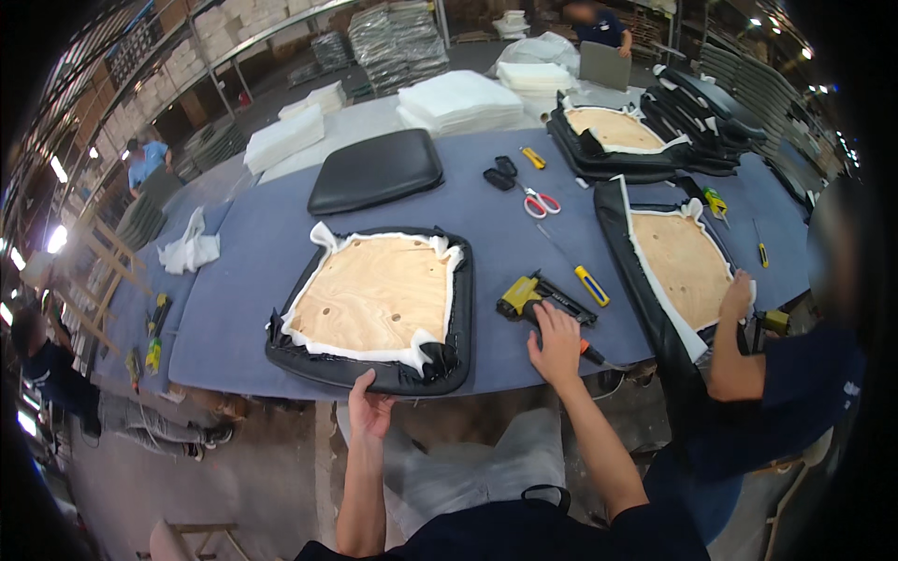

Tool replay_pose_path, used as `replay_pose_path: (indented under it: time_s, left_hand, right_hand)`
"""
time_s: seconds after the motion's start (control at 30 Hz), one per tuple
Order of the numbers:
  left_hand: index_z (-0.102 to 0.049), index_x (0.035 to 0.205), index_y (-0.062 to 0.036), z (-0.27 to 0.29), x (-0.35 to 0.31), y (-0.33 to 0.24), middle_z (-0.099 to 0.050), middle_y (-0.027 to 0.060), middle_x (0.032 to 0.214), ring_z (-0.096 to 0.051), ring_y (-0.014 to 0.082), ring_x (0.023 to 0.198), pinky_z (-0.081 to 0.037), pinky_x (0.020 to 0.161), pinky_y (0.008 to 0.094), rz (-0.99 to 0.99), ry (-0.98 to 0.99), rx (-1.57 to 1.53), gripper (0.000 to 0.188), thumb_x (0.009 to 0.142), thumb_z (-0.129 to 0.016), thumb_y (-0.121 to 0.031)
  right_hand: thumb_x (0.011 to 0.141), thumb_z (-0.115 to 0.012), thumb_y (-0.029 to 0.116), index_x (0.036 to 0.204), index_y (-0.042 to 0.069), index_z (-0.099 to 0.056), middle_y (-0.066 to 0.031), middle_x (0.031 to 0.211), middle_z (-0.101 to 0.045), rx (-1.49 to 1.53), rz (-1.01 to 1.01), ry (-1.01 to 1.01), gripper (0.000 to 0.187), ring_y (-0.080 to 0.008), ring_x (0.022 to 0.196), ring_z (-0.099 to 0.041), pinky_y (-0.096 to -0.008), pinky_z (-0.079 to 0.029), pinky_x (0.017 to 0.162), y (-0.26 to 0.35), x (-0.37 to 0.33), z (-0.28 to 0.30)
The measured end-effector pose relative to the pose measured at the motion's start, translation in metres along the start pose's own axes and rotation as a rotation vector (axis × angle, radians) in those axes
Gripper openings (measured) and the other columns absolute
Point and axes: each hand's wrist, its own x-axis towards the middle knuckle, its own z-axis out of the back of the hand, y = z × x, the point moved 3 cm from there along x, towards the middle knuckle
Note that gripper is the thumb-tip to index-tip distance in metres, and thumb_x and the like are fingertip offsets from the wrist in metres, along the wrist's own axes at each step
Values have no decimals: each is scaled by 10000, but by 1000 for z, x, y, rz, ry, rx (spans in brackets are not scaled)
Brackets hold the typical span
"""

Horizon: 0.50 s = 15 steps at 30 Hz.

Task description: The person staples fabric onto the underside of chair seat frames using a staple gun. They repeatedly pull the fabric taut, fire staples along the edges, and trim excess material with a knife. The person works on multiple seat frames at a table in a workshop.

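Note:
A chair seat pad [369, 290] lies upside down in front of me, its plywood base ringed by white padding and black upholstery. My left hand [370, 407] grips its near edge, thumb on the black cover and fingers curled below. To the right, a yellow and black staple gun [520, 297] lies on its side on the table. My right hand [557, 344] is closed over its handle, which the fingers partly hide. An orange and black hose fitting [591, 353] shows beside that hand. Beyond the staple gun lies a yellow-handled screwdriver [591, 285].
On the blue-covered table [234, 309] are red-handled scissors [540, 202], a yellow cutter [533, 157], a finished black seat [377, 172] and white padding sheets [458, 101]. At the right, a co-worker's hand [737, 297] touches another pad [678, 266]. More black-covered pads [617, 131] are stacked behind.

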Motion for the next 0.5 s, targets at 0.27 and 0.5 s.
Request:
replay_pose_path:
  time_s: [0.27,0.5]
  left_hand:
    - [-710,1226,-78,-123,-30,-77,-803,81,1193,-785,252,1072,-640,868,416,-287,-16,-102,295,972,-731,-227]
    - [-674,1435,-52,-176,17,-134,-756,74,1408,-717,237,1289,-540,1159,426,-519,234,-161,422,1041,-675,-204]
  right_hand:
    - [866,-764,158,1434,30,-644,-196,1469,-651,40,-16,-31,595,-391,1299,-617,-533,-469,1114,-11,-3,1]
    - [854,-762,141,1420,24,-657,-191,1467,-653,49,-51,33,588,-377,1307,-619,-528,-466,1114,-7,4,6]
